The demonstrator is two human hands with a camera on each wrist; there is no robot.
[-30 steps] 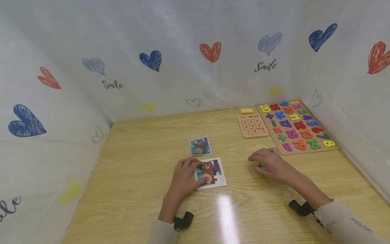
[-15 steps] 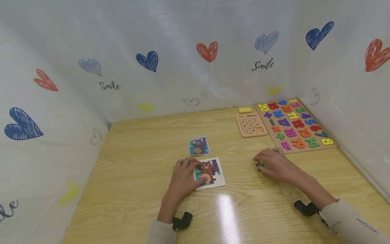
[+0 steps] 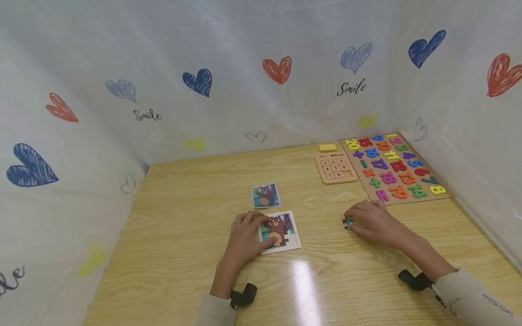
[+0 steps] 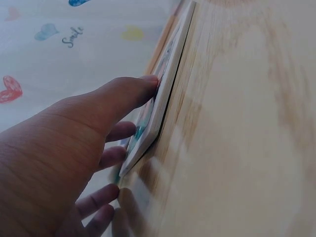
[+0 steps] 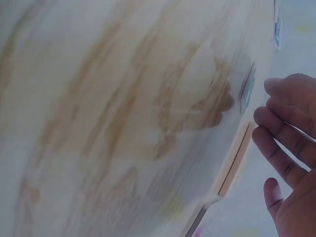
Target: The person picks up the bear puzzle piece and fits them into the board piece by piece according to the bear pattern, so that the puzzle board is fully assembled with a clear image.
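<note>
My left hand grips the left side of a white-framed jigsaw puzzle with a brown bear picture. In the left wrist view the thumb presses on the face of the puzzle, and the other fingers lie along its edge. A white gap shows at the picture's lower right. On the right, a small teal and brown jigsaw piece lies at the fingertips of my right hand. From the right wrist, this hand is loosely curved, its fingertips just apart from the piece.
A bear picture card lies just beyond the puzzle. Farther right are a wooden number slide puzzle, a yellow block and a board of coloured numbers. A heart-printed curtain borders the wooden table.
My right hand has drawn back to the right, away from the jigsaw piece, which now shows more fully beside the fingertips. The left hand has kept its hold on the puzzle.
</note>
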